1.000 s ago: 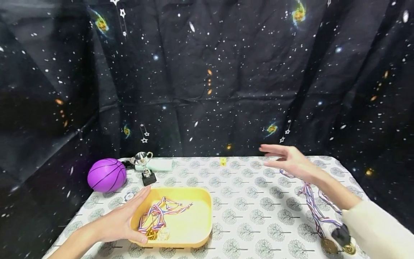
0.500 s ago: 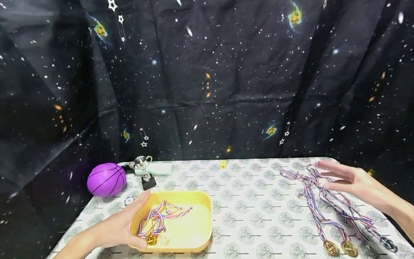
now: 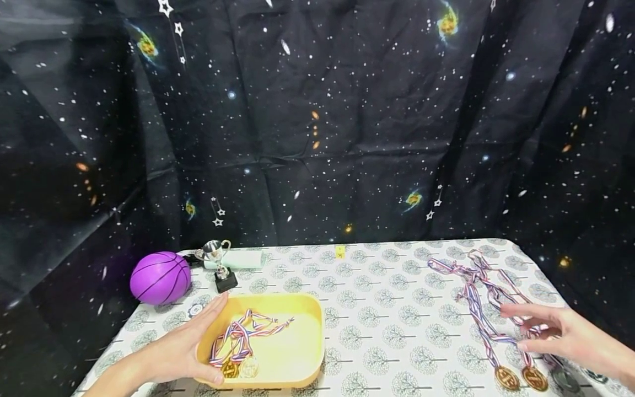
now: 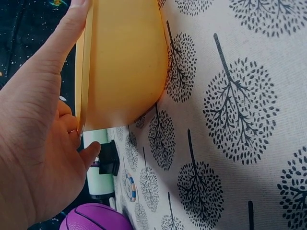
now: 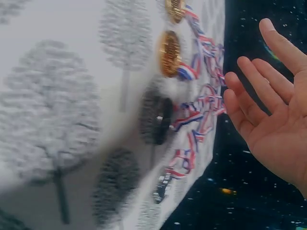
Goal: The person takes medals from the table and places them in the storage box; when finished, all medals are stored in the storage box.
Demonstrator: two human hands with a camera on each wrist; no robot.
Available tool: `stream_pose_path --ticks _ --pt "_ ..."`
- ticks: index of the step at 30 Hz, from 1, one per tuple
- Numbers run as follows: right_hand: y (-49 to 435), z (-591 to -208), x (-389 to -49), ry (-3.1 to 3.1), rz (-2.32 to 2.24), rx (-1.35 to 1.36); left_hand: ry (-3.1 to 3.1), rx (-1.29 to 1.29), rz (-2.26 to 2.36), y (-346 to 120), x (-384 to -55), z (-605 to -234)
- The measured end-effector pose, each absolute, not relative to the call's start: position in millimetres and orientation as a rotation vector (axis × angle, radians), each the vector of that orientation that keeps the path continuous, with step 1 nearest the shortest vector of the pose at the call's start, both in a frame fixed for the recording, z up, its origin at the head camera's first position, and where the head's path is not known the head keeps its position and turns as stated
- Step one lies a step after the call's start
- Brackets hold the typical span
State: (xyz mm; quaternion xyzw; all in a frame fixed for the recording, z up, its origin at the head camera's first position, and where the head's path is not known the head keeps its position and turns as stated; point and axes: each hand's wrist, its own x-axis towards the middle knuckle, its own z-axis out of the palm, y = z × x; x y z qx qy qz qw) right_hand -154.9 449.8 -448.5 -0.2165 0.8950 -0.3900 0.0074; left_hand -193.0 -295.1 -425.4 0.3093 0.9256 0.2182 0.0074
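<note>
My left hand (image 3: 181, 350) grips the left end of a yellow plastic tub (image 3: 297, 379), thumb at the near rim, fingers at the far corner. Inside the tub lie gold medals (image 3: 249, 366) with tangled red, white and blue ribbons (image 3: 240, 333). On the right of the table, two gold medals (image 3: 507, 379) and two darker, silvery medals (image 3: 565, 380) lie in a row, their ribbons (image 3: 476, 309) running together towards the back. Above these ribbons hovers my right hand (image 3: 570, 339), holding nothing, fingers spread apart in the right wrist view; it partly covers the darker medals' ribbons.
Behind the tub's left end stands a small silver trophy cup (image 3: 223, 267) on a black base. A purple basketball (image 3: 161, 278) sits at the left edge, and a pale green roll (image 3: 248, 259) lies at the back. A yellow tag (image 3: 340, 252) marks the far edge.
My right hand has swung rightward from above the back of the table, then come down towards the viewer over the medal ribbons. The left hand keeps its grip on the tub.
</note>
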Motion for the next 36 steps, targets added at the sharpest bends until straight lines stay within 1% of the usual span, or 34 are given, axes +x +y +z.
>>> stream_pose_path --ticks 7,10,15,19,23,27,36 --pt "445 -470 -139 2.681 -1.257 -0.681 2.909 0.974 0.664 -295 -193 -426" --pt "444 -479 -137 2.614 -1.301 -0.75 2.913 0.979 0.655 -294 -193 -427" --pt "437 -493 -141 2.696 -1.285 -1.106 2.916 0.975 0.652 -294 -193 -426" --pt "432 -500 -142 2.892 -1.084 -1.299 2.914 0.964 0.663 -293 -192 -425" --pt "431 -502 -141 2.955 -0.937 -1.278 2.908 0.961 0.674 -293 -192 -425" --pt "429 -501 -140 2.904 -0.926 -1.192 2.906 0.969 0.676 -295 -192 -426" --pt "420 -498 -136 3.0 -0.759 -1.048 2.909 0.942 0.666 -295 -191 -424"
